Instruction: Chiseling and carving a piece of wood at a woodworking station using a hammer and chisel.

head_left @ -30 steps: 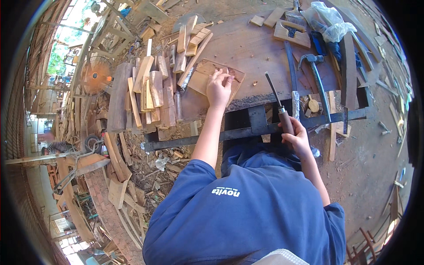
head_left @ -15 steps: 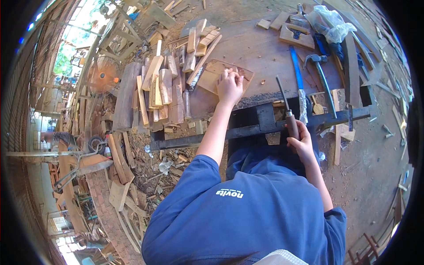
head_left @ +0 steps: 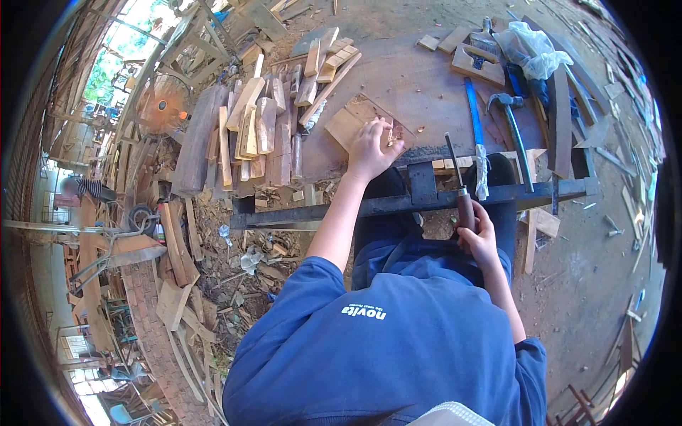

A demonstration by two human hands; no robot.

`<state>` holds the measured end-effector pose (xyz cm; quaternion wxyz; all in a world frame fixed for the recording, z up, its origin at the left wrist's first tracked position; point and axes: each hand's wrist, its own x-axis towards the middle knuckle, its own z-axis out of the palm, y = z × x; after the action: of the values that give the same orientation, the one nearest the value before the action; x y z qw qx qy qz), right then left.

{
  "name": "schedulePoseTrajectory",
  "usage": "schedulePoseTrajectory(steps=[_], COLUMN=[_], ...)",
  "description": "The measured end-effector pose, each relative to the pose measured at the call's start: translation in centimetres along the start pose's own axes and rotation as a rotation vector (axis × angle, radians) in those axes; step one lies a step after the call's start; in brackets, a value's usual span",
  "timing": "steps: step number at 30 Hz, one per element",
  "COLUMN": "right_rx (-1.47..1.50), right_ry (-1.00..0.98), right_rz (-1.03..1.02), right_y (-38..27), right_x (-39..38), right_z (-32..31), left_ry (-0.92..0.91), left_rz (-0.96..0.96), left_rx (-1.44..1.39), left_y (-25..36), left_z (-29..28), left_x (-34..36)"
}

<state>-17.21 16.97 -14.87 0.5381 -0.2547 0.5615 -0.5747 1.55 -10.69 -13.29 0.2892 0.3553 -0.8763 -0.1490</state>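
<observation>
One chisel [head_left: 465, 211]; white-lettered blue shirt [head_left: 383, 358].

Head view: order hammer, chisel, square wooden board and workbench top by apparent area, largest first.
1. Workbench top
2. Square wooden board, partly hidden by the left hand
3. Hammer and chisel: too alike to rank; the right hand covers part of the chisel.

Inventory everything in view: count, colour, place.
Workbench: 1, brown, centre
Wood pieces: many, brown, workbench left
Flat board: 1, brown, workbench front
Chisel: 1, brown handle, right of centre
Long blade: 1, blue, workbench right
Hammer: 1, blue, beside long blade
Slotted block: 1, tan, far right
Plastic bag: 1, whitish, far right
Fan: 1, orange, left background
Wheelbarrow: 1, rusty, lower left
Shirt: 1, blue, bottom
Left hand: 1, bare, over flat board
Right hand: 1, bare, holding chisel
</observation>
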Motion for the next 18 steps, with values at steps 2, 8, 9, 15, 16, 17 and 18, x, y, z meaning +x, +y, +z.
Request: schedulePoseTrajectory(steps=[2, 8, 9, 15, 16, 17, 18], right_rx=[-0.009, -0.029, -0.019, 0.011, 0.030, 0.043, -0.036], right_ry=[0.001, -0.027, -0.013, 0.005, 0.025, 0.022, 0.032], right_rz=[0.025, 0.079, 0.104, 0.119, 0.127, 0.134, 0.158], right_y=[-0.3, -2.3, -2.5, -2.2, -2.1, -2.0, -2.2], right_x=[0.0, 0.0, 0.1, 0.7, 0.8, 0.8, 0.8], right_z=[-0.1, 0.1, 0.2, 1.1, 1.1, 0.9, 1.0], left_ry=[-0.070, -0.317, -0.338, -0.487, -0.468, -0.487, -0.504], left_rz=[0.023, -0.016, -0.003, -0.016, -0.045, -0.041, -0.044], left_rx=[0.087, 0.238, 0.223, 0.369, 0.372, 0.387, 0.406], left_y=[0.7, 1.1, 1.1, 1.3, 1.5, 1.9, 1.9], left_z=[-0.6, -1.3, -1.2, -1.5, -1.5, -1.4, -1.5], left_x=[-0.4, -0.4, -0.4, -0.1, 0.0, 0.1, -0.1])
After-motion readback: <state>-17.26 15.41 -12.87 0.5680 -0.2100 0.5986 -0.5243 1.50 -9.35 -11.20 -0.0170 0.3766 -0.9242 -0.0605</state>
